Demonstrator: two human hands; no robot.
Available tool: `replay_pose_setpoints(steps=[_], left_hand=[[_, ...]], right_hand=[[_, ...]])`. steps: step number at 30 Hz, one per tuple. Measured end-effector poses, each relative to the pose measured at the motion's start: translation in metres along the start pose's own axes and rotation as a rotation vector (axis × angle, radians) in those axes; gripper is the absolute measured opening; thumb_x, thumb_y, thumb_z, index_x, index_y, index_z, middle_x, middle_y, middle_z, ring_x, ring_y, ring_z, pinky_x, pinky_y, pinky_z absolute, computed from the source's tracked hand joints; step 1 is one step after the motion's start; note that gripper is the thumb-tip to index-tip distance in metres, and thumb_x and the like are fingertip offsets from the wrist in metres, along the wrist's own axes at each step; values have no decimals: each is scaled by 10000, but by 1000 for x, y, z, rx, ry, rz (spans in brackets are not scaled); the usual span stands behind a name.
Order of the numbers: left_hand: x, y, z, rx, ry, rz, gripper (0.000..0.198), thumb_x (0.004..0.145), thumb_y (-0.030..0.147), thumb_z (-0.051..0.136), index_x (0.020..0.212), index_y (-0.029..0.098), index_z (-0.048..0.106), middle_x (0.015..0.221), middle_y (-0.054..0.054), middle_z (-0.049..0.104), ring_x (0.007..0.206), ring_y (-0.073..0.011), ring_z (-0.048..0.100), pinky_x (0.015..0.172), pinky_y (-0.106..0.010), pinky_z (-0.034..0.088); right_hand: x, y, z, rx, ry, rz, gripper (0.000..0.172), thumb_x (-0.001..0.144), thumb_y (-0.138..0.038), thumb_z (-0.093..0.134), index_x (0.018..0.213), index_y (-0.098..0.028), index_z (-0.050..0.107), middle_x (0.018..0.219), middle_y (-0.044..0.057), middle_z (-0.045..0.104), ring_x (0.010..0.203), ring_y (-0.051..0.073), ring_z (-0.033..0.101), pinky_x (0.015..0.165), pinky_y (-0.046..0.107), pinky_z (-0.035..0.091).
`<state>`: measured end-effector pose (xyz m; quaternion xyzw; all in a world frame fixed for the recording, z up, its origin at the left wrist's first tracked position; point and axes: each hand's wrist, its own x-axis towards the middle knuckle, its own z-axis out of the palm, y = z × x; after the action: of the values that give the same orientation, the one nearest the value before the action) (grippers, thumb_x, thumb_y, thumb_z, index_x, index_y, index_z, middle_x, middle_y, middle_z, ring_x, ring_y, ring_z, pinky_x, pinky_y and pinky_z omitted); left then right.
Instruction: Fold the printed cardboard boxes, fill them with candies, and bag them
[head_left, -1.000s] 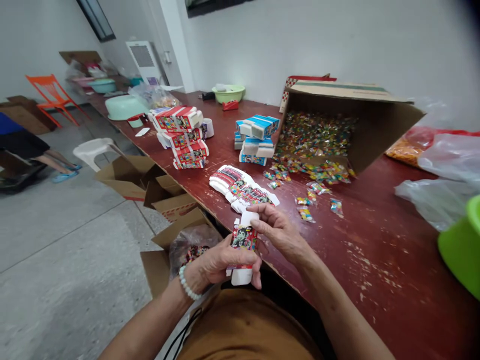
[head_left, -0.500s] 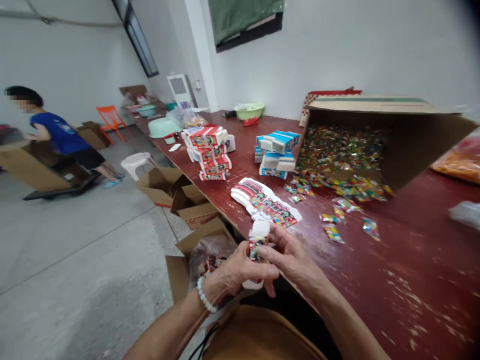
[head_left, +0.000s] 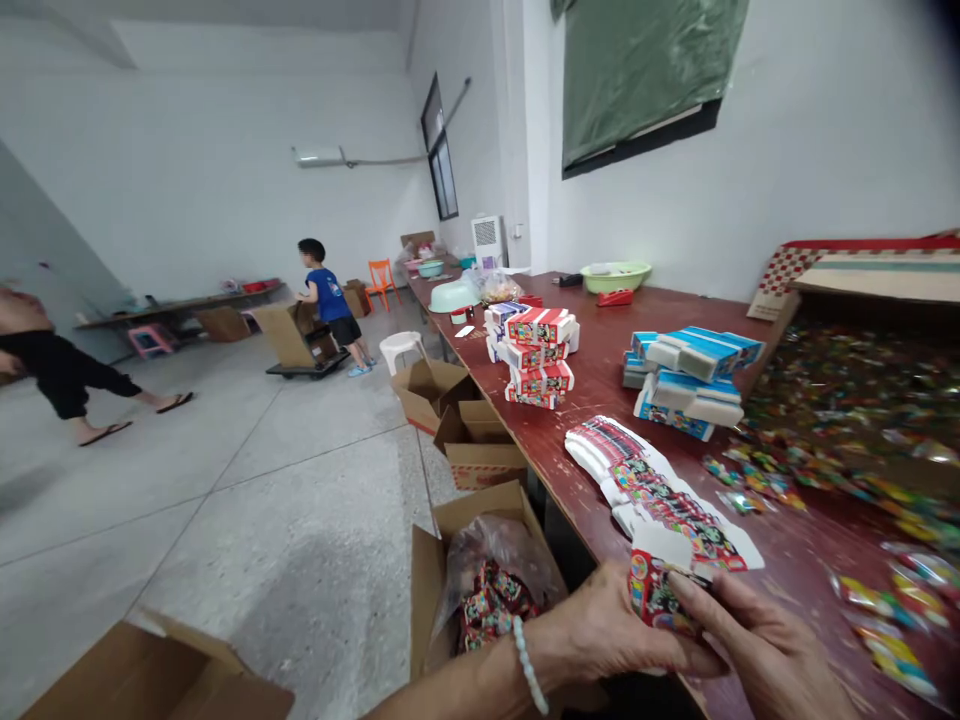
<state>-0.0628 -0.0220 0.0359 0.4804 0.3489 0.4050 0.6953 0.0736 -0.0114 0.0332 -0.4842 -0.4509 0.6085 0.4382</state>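
Since the earlier frame, the view has swung left and a second person [head_left: 60,365] has come into sight, well apart from the person in blue [head_left: 328,297]. One red carton [head_left: 645,588] is at the near edge of the counter [head_left: 600,385], held in two hands: the left hand's [head_left: 600,625] grip closes round it, the right hand's [head_left: 772,640] grip pinches it. Beyond lie one fanned row of flat cartons [head_left: 667,500], overlapping too closely to count, and two stacks, one red [head_left: 541,355], one blue [head_left: 694,375].

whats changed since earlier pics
The view swung left. The right hand moved down from the white flap of the small red cardboard box to its printed part. The left hand still holds the box. The red-and-white carton stack and fanned flat printed cartons stayed put.
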Motion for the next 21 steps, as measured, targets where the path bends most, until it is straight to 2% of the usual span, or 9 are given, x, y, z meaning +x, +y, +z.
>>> replay_pose_setpoints(steps=[1, 3, 5, 7, 9, 11, 15, 18, 21], left_hand=[[-1, 0, -1, 1, 23, 22, 447, 582, 303, 849, 971, 133, 709, 839, -10, 647, 737, -122, 572, 735, -254, 457], [-2, -3, -3, -2, 163, 66, 428, 633, 199, 786, 1036, 152, 652, 916, -18, 671, 803, -129, 598, 767, -249, 457], [-2, -8, -3, -12, 334, 108, 489, 606, 124, 751, 1055, 167, 562, 878, -10, 677, 728, -116, 603, 669, -221, 452], [0, -14, -3, -19, 424, 161, 567, 589, 94, 723, 1097, 185, 487, 777, 30, 644, 603, -85, 555, 562, -190, 404], [1, -20, -3, -21, 440, 216, 638, 609, 107, 709, 1190, 193, 458, 716, 63, 585, 538, -59, 495, 514, -174, 357], [0, -23, -5, 4, 451, 243, 688, 625, 129, 721, 1261, 196, 469, 721, 61, 559, 538, -48, 474, 508, -171, 331], [-2, -21, -9, 15, 391, 224, 656, 630, 139, 711, 1252, 189, 508, 771, 35, 590, 537, -39, 463, 498, -169, 310], [-2, -15, -8, -91, 318, 174, 633, 585, 103, 672, 1185, 184, 487, 780, 31, 626, 520, -47, 491, 500, -169, 341], [-2, -8, -5, -126, 301, 161, 628, 568, 76, 631, 1166, 187, 475, 799, 27, 641, 505, -48, 493, 493, -175, 346]], right_hand=[[2, -2, -4, -40, 35, -46, 426, 521, -588, 810, 662, -195, 728, 688, 75, 720, 628, 278, 684, 545, 313, 594], [8, -2, -12, -120, 100, -131, 397, 527, -571, 801, 664, -203, 739, 735, 75, 740, 733, 307, 706, 602, 304, 608], [13, 2, -16, -176, 151, -190, 394, 564, -560, 786, 748, -212, 757, 761, 64, 748, 773, 309, 710, 603, 288, 608], [16, 6, -13, -166, 189, -249, 468, 600, -550, 779, 926, -215, 751, 806, 53, 748, 784, 290, 711, 615, 277, 610], [16, 11, -7, -107, 242, -329, 615, 620, -540, 784, 1134, -219, 677, 844, 41, 738, 781, 260, 710, 627, 265, 610], [16, 15, -1, -65, 295, -394, 705, 630, -541, 790, 1231, -222, 605, 867, 35, 725, 776, 236, 707, 637, 253, 609], [16, 20, -1, -72, 261, -332, 630, 633, -580, 777, 1122, -203, 650, 944, 64, 731, 839, 250, 709, 659, 247, 615], [16, 19, -3, -6, 267, -215, 680, 571, -592, 802, 1102, -197, 643, 1006, 78, 738, 906, 275, 711, 662, 243, 619], [13, 14, -2, 33, 278, -127, 694, 517, -611, 808, 1049, -190, 656, 1011, 91, 745, 967, 296, 703, 672, 236, 620]])
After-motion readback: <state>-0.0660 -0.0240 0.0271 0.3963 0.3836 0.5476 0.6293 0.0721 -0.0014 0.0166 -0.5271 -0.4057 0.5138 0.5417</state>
